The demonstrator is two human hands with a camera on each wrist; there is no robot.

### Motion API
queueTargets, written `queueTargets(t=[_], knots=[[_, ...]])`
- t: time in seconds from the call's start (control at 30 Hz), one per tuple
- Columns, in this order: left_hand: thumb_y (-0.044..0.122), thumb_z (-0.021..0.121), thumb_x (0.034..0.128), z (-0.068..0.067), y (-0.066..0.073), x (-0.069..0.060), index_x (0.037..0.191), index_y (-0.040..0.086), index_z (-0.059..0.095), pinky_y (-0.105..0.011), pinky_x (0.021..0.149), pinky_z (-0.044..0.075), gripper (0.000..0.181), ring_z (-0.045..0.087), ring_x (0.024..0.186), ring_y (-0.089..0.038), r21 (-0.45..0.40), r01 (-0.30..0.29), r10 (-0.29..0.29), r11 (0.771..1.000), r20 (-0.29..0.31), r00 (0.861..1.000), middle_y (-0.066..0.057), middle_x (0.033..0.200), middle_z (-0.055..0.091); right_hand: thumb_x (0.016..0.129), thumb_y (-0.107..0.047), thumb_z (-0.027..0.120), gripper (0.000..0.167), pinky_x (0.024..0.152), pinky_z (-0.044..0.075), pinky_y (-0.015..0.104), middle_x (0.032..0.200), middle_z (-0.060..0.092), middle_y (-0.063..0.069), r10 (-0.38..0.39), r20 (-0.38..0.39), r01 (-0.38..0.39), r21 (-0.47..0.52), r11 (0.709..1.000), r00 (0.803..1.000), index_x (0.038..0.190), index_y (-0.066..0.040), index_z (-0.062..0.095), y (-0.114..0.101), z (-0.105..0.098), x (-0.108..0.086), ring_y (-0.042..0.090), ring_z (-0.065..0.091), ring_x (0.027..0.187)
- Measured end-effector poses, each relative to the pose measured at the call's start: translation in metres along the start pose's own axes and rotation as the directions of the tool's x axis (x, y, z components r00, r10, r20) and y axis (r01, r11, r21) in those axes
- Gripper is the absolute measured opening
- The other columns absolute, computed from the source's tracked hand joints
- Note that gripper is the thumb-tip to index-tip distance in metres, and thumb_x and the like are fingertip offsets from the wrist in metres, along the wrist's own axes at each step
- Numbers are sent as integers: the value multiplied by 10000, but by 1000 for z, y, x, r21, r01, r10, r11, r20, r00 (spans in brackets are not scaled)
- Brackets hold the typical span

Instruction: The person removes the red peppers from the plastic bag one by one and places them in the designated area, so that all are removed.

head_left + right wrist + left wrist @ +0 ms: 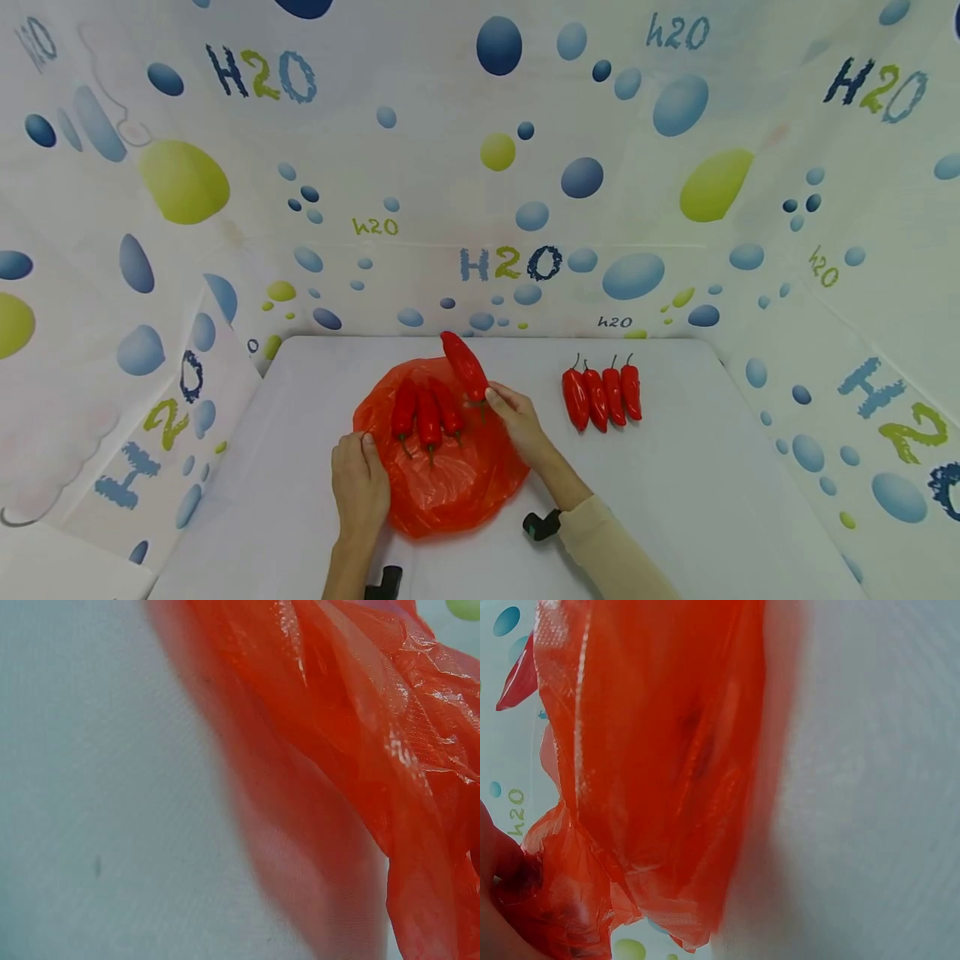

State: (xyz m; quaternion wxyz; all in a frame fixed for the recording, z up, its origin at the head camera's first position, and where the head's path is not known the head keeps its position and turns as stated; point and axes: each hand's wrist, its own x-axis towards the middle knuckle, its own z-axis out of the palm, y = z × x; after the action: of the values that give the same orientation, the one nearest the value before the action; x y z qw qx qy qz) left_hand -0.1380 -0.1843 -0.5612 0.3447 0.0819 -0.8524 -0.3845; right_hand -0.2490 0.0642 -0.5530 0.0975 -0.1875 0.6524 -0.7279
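A red-orange plastic bag (450, 500) lies spread on the white table, with three red chili peppers (427, 417) side by side on or in it, stems toward the near side. My left hand (362, 483) grips the bag's left edge; the left wrist view shows the bunched plastic (570, 900) at the fingers. Over the bag's right far side, my right hand (519, 421) pinches another red chili pepper (465, 367) near its stem, its tip pointing up and away. In the right wrist view the bag (337, 712) fills the right side, and the hand is hidden.
Several red chili peppers (602, 396) lie in a row at the right back of the table (675, 500), stems away from me. A patterned curtain (420, 167) stands behind and at both sides. Black wrist-camera mounts (542, 525) sit by both wrists.
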Motion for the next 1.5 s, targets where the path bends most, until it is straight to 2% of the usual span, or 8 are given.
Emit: queueTargets(t=[0.1,0.27,0.47,0.77,0.9,1.2,1.27,1.5], knots=[[80,467,1098,1,0,0,1013,-49,581,-391,729,344,192,477,836,-315,-4,-4,4,1000,-2,1000,-171,895,542,1114,-279,510,445,1113,436,339,1203,733,156,-11,11,10,120,993,1000,1410,47,574,-1,-2,-1,256,644,1212],[83,467,1098,1,0,0,1015,-49,583,-389,738,341,194,484,845,-324,1,-5,5,1000,-2,1000,-174,901,547,1104,-220,536,437,1109,455,358,1222,718,67,-18,-18,22,236,971,1000,1433,68,547,-4,-7,-4,220,689,1154],[81,461,1100,1,0,0,1008,-53,582,-379,746,331,202,490,855,-340,-7,-6,6,1000,1,1000,-183,900,548,1084,-205,576,438,1151,372,533,1284,680,109,-11,-53,24,246,969,999,1430,63,550,-10,-12,-11,236,682,1155],[85,463,1099,1,0,1,1009,-56,580,-393,748,338,205,483,849,-339,-3,-10,10,1000,3,1000,-181,894,543,1072,-253,606,427,1018,524,367,1319,659,166,25,-159,13,234,972,987,1425,-14,577,-17,-17,-26,271,705,1139],[77,462,1098,1,0,1,998,-61,579,-396,747,331,206,483,844,-347,-11,-19,19,1000,-3,1000,-188,894,546,1050,-248,646,407,1004,530,369,1302,670,176,43,-230,6,208,978,972,1391,-30,610,-23,-18,-35,280,709,1135],[84,462,1099,1,0,0,1011,-59,576,-386,748,327,202,478,850,-339,-7,-16,16,1000,2,1000,-191,912,551,1023,-256,691,409,1077,452,541,1241,705,173,83,-339,-11,210,978,937,1369,-44,638,-32,-23,-51,301,722,1111],[83,464,1098,1,0,0,1008,-59,575,-387,747,327,201,479,849,-341,-7,-19,19,1000,2,1000,-191,911,551,1020,-258,695,412,1064,469,525,1238,711,162,92,-368,-19,197,980,925,1370,-48,643,-34,-24,-55,289,726,1102],[76,465,1096,2,-1,0,999,-61,571,-402,756,332,198,481,853,-356,-14,-24,24,1000,-1,1000,-200,911,550,992,-275,734,484,956,558,349,1213,721,159,100,-456,-21,177,984,884,1393,-31,620,-33,-31,-68,253,741,1077]])
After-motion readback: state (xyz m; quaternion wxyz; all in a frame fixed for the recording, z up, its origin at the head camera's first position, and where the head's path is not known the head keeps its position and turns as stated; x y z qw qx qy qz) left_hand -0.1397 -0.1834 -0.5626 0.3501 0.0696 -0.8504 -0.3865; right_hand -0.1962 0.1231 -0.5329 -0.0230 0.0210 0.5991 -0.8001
